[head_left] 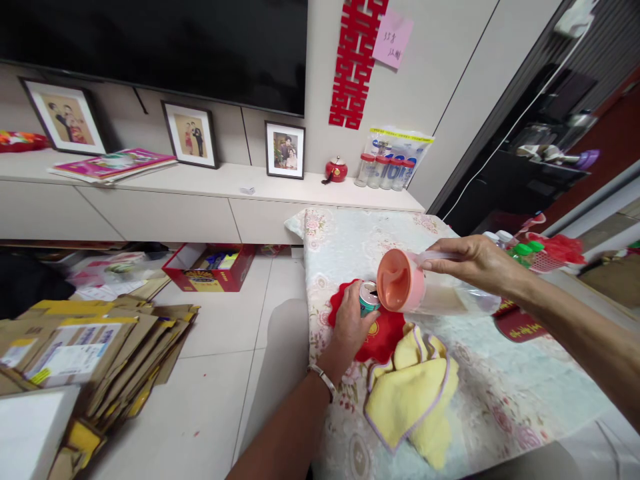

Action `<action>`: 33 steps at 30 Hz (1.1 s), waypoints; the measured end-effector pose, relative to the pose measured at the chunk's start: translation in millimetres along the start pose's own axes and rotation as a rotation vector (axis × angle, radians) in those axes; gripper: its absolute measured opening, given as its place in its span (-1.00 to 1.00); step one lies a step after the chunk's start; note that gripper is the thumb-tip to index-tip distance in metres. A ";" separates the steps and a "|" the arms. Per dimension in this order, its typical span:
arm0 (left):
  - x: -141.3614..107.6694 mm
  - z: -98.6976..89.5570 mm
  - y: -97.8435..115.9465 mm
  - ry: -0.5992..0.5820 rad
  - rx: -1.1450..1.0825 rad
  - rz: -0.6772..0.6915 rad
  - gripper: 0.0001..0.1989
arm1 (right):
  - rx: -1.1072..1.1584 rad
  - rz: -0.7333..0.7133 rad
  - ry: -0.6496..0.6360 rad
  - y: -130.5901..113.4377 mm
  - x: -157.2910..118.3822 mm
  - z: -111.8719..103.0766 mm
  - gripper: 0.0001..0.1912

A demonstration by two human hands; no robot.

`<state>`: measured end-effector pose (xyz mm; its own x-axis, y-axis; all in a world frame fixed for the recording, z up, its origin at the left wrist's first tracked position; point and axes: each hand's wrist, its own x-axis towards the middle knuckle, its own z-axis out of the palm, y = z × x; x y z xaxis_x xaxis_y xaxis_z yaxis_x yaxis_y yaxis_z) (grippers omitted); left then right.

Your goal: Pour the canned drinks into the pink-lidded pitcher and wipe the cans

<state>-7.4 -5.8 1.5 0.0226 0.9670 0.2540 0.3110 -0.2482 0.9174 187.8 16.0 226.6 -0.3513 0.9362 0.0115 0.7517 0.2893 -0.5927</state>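
My left hand (pixel 349 325) is wrapped round a small green can (pixel 369 301), which stands upright on a red scalloped mat (pixel 383 337). In my right hand (pixel 465 257) is the handle of a clear pitcher (pixel 440 298) with a pink-orange lid (pixel 400 280). The pitcher lies tilted nearly level, its lid toward the can and close to the can's top. Liquid shows inside the pitcher; whether any flows into the can I cannot tell. A yellow cloth (pixel 413 393) with a purple edge lies crumpled just in front of the mat.
The flowered tablecloth (pixel 500 373) covers the table. A dark red tin (pixel 520 327) and green-capped bottles (pixel 525 251) stand at the right. Behind are lidded jars (pixel 381 173) and a red pot (pixel 336 171) on a cabinet. Flattened cardboard (pixel 115 347) lies at the left.
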 end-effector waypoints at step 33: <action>-1.2 -0.8 1.1 0.003 -0.016 0.027 -0.30 | 0.002 -0.001 -0.005 -2.1 0.1 -0.1 -0.47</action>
<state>-7.8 -7.3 2.4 0.0276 0.9596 0.2800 0.2951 -0.2755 0.9149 186.2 15.5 227.9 -0.3547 0.9349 0.0075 0.7505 0.2895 -0.5941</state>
